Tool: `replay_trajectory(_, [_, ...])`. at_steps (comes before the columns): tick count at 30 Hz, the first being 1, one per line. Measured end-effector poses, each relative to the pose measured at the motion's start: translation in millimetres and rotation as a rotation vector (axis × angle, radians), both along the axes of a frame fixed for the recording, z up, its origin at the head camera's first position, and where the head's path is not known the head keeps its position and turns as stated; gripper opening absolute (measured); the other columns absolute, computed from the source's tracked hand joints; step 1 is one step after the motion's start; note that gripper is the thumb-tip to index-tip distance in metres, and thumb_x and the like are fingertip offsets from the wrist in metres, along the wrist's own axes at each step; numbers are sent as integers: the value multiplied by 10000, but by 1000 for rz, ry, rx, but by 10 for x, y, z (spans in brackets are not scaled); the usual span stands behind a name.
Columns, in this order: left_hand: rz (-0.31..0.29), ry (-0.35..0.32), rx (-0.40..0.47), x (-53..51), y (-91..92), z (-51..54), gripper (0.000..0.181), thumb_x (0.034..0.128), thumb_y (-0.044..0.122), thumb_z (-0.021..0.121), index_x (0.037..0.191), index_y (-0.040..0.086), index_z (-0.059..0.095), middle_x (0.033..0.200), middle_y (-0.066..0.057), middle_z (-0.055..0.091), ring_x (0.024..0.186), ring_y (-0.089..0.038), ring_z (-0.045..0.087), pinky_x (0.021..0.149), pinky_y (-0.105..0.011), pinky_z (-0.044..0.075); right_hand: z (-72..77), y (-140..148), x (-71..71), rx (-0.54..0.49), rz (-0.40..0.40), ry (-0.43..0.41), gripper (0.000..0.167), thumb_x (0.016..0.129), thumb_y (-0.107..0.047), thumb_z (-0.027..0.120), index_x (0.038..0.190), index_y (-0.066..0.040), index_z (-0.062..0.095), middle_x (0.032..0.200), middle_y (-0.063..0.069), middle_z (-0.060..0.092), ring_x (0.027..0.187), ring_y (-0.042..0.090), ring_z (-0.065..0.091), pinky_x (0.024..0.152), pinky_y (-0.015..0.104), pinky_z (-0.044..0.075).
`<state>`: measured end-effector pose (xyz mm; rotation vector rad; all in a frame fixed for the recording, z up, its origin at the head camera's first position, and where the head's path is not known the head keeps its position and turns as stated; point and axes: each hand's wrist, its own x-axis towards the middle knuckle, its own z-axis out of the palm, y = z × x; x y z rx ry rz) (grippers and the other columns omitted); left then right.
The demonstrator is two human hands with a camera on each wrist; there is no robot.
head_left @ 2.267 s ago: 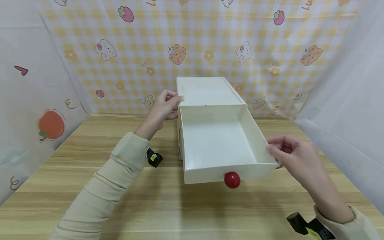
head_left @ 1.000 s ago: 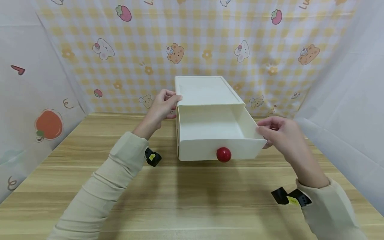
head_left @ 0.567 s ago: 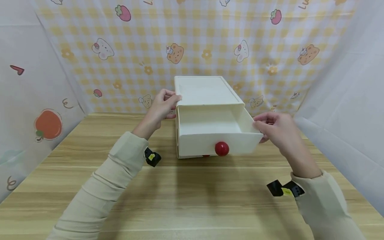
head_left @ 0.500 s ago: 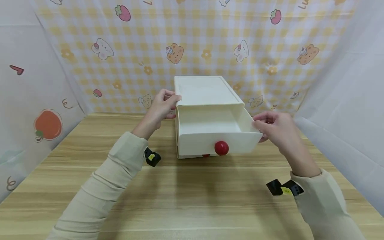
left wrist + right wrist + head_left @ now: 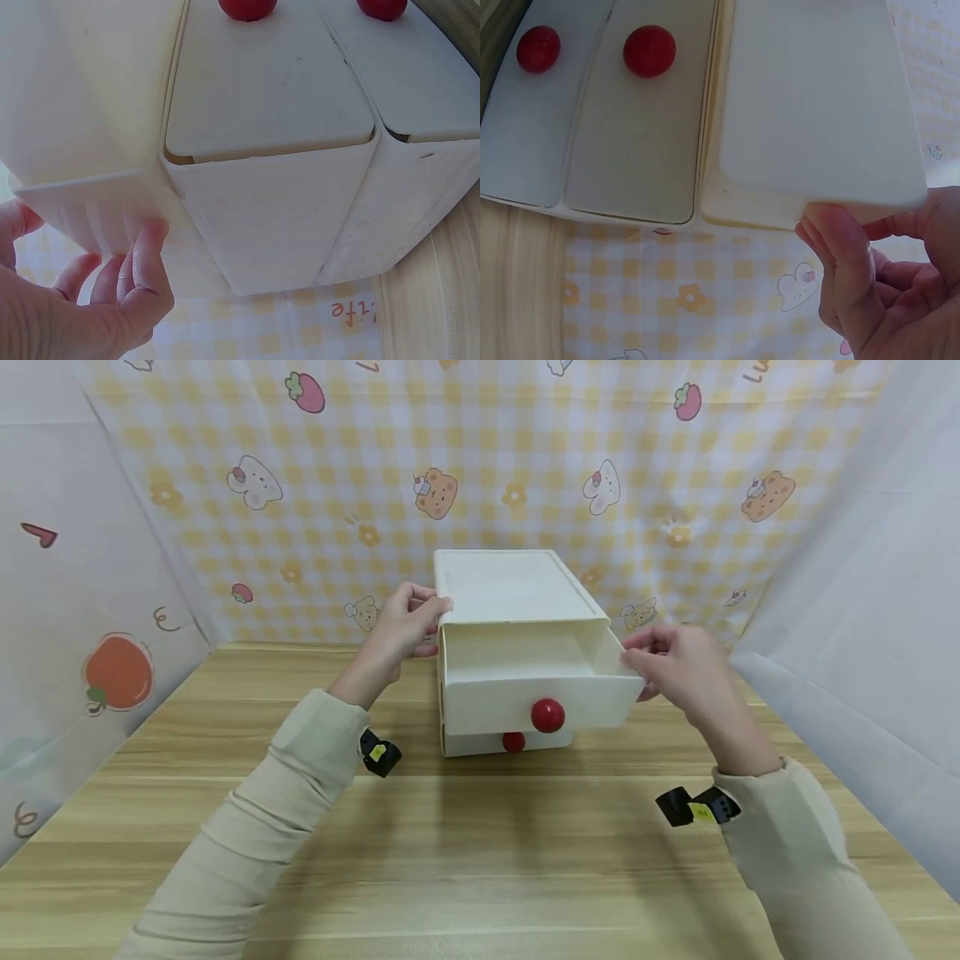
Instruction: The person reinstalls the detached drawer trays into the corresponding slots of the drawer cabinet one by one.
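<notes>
A white plastic drawer cabinet stands on the table. Its top drawer, with a round red knob, is pulled partway out, and the part of its inside that shows is bare. My left hand grips the cabinet's upper left front edge, thumb on top, fingers at the side. With my right hand I pinch the drawer's right wall near the front corner; the right wrist view shows fingers under the drawer front. Two lower drawers with red knobs are closed in the wrist views.
The wooden tabletop spreads in front of and beside the cabinet. A yellow checked cloth hangs behind it, with white sheets at both sides. A small black camera sits at each wrist.
My right hand has moved the top drawer back into the cabinet, away from me, so less of its inside shows and a lower red knob has come into sight. The left hand has stayed put.
</notes>
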<state>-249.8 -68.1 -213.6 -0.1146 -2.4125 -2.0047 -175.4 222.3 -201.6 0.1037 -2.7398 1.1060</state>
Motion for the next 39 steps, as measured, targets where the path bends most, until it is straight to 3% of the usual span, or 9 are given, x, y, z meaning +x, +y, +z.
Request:
replay_trajectory(10, [1, 1, 5, 6, 1, 2, 326, 923, 295, 538, 1174, 108, 447, 1081, -14, 453, 876, -146, 476, 697, -243, 552, 49, -48, -76, 0, 13, -34, 259, 899, -145, 531, 1063, 43, 603, 978, 211, 606, 628, 101, 589, 545, 244, 560])
replay_trajectory(15, [3, 10, -4, 3, -5, -4, 325, 919, 299, 538, 1169, 110, 449, 1074, -14, 455, 864, -144, 472, 719, -271, 557, 53, -50, -92, -10, 30, -36, 259, 903, -143, 543, 1065, 49, 604, 957, 199, 615, 624, 82, 588, 546, 244, 562])
replay_trajectory(24, [4, 7, -9, 1, -5, -6, 335, 918, 308, 540, 1174, 113, 448, 1104, -20, 458, 887, -154, 478, 751, -299, 561, 46, 5, -13, 8, 55, -5, 349, 928, -258, 562, 1123, 28, 607, 980, 186, 631, 596, 72, 605, 583, 225, 559])
replay_trajectory(27, [7, 6, -9, 3, -1, -5, 338, 919, 307, 541, 1180, 112, 449, 1108, -22, 460, 886, -152, 482, 740, -286, 562, 21, 2, 84, 2, 44, 140, 337, 931, -271, 560, 1090, 18, 627, 980, 188, 636, 619, 3, 585, 585, 163, 537])
replay_trajectory(32, [4, 14, -8, 6, -4, -10, 335, 921, 300, 539, 1179, 107, 448, 1100, -22, 459, 882, -154, 479, 729, -279, 559, -55, -95, 307, 86, 47, 540, 155, 886, -137, 629, 937, 1, 678, 880, 133, 680, 709, -89, 530, 653, 29, 443])
replay_trajectory(36, [2, 17, -9, 2, -4, -12, 333, 920, 301, 538, 1175, 108, 447, 1094, -20, 456, 876, -150, 471, 714, -267, 555, -146, -186, 470, 174, 137, 799, 67, 816, -24, 679, 877, -1, 695, 836, 106, 687, 778, 85, 594, 752, 77, 422])
replay_trajectory(39, [0, 16, -9, 1, -2, -13, 333, 919, 303, 537, 1174, 109, 446, 1095, -21, 454, 873, -148, 470, 700, -257, 552, -218, -236, 566, 236, 204, 890, 82, 832, -67, 661, 869, -4, 700, 853, 94, 691, 827, 218, 622, 800, 133, 447])
